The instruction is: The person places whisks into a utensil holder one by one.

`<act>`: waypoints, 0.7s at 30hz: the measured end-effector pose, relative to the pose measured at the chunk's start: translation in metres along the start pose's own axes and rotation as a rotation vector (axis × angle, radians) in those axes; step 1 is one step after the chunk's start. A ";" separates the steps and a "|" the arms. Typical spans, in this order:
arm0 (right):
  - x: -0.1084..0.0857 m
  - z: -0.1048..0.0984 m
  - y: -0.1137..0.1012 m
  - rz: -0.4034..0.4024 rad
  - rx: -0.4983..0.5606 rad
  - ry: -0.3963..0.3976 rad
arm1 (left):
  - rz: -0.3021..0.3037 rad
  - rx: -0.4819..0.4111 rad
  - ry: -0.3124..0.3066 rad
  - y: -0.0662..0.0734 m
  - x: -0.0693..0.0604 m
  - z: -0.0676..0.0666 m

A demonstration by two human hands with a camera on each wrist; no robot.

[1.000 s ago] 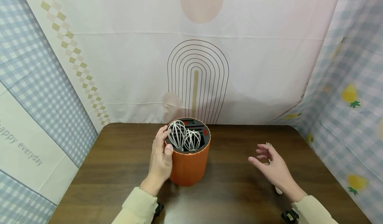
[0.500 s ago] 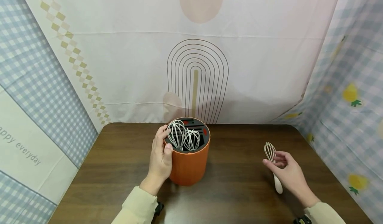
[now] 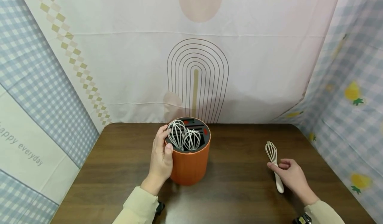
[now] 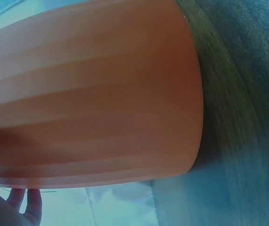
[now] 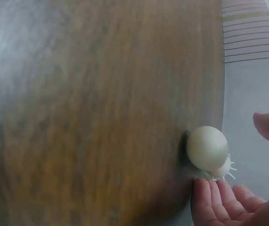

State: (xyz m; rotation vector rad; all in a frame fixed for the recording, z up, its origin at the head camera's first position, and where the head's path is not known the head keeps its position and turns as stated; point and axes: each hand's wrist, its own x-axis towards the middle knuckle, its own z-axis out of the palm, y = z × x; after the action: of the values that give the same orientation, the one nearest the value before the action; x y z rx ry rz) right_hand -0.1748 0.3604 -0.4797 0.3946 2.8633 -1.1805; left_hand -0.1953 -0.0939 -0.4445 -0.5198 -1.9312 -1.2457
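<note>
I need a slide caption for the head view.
Left grip on orange holder with two whisks; right grip near a third whisk.

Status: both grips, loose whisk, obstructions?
Left grip holding orange holder. Right grip at loose whisk on table, not closed; contact unclear. No obstruction visible; two whisks already in holder.

It looks like a small makeshift booth, with a brown wood-grain table (image 3: 239,197) closed in by a white arch-printed cloth (image 3: 128,67) behind, a blue gingham cloth (image 3: 36,67) at left and a fruit-printed checked cloth (image 3: 344,124) at right.
</note>
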 end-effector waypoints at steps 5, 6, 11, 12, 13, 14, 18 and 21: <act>0.002 0.003 0.001 0.027 0.029 -0.035 | 0.002 0.001 0.005 0.000 0.000 0.000; 0.002 0.003 0.000 0.031 0.034 -0.044 | 0.003 0.003 0.006 0.000 0.000 -0.001; 0.004 -0.002 -0.004 0.048 0.048 -0.138 | 0.013 -0.002 0.007 0.000 0.001 0.000; 0.005 -0.003 -0.005 0.043 0.037 -0.147 | 0.015 -0.005 0.011 0.000 0.001 0.000; 0.006 -0.003 -0.005 0.036 0.024 -0.154 | 0.017 -0.006 0.014 -0.001 0.000 0.000; 0.007 -0.003 -0.005 0.028 0.011 -0.155 | 0.019 -0.007 0.017 -0.001 0.000 0.000; 0.008 -0.002 -0.001 0.013 -0.025 -0.131 | 0.022 -0.005 0.020 -0.001 -0.001 0.000; 0.007 -0.003 0.001 0.021 -0.020 -0.136 | 0.027 -0.009 0.013 -0.001 0.000 0.001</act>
State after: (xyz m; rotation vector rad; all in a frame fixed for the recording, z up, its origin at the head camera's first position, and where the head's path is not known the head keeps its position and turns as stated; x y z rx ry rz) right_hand -0.1812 0.3647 -0.4794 0.3295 2.7461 -1.1286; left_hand -0.1962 -0.0938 -0.4453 -0.5399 -1.9027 -1.2383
